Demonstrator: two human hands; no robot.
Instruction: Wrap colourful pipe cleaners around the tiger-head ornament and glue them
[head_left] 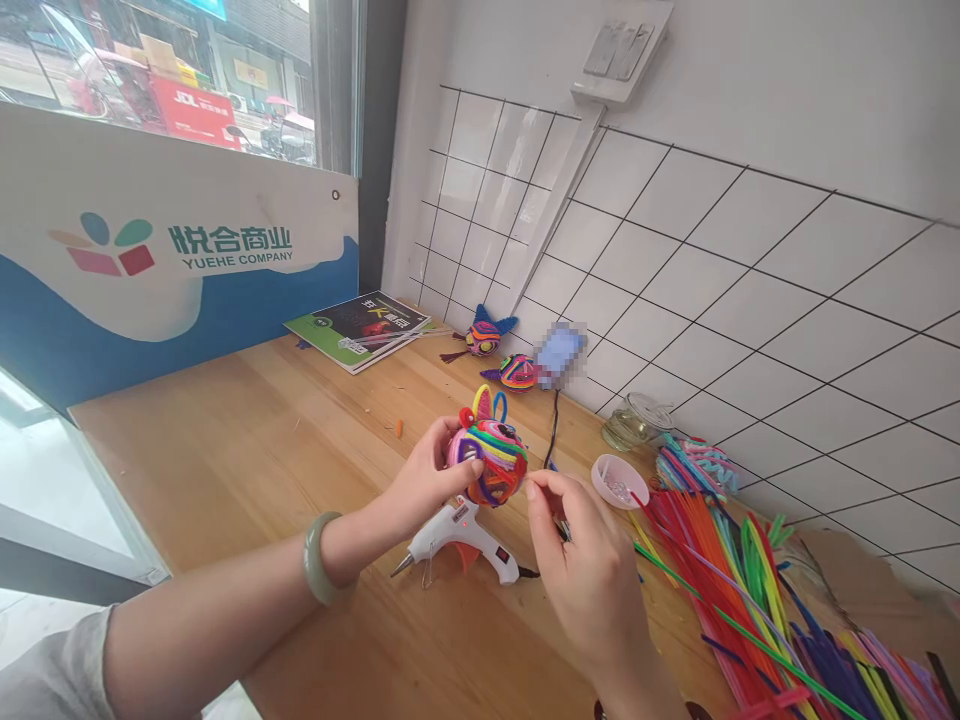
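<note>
My left hand (424,472) is closed around a ball-shaped craft figure (501,450) wrapped in multicoloured pipe cleaners. Yellow and blue loops and a red pompom stand out from its top. At the ball's right side, my right hand (585,565) has thumb and forefinger pinched together, and whatever lies between the fingertips is too small to make out. Below the ball, a white glue gun (469,540) rests on the wooden table (225,470) with its nozzle pointing left and a small red light showing.
Loose pipe cleaners (750,600) spread over the right side. Nearby are a pink bowl (619,482) of small pieces, a glass jar (636,422) and a bundle of twisted pipe cleaners (694,465). Two finished-looking figures (484,338), a blurred phone (560,352) and booklets (360,330) line the back.
</note>
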